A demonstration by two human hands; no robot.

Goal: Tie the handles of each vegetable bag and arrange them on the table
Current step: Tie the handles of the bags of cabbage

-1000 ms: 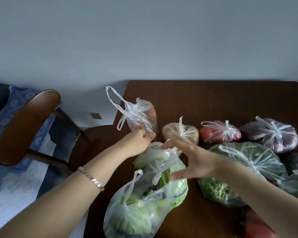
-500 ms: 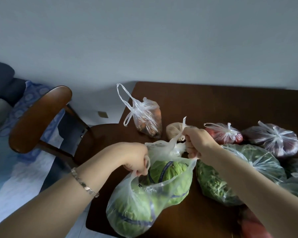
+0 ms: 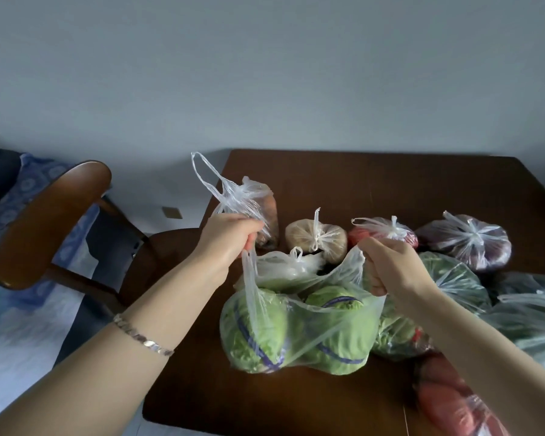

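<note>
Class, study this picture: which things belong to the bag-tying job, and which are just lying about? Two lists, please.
Job: cabbage bag, handles gripped by left hand and right hand; untied bag behind; tied beige bag, red bag, purple bag; table.
Lying about: wooden chair, blue patterned cloth.

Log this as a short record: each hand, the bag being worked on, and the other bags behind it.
left hand: grips left handle of cabbage bag
right hand: grips its right handle
cabbage bag: untied, handles pulled apart
knotted behind: brown bag, red bag, purple bag
table: dark wood
</note>
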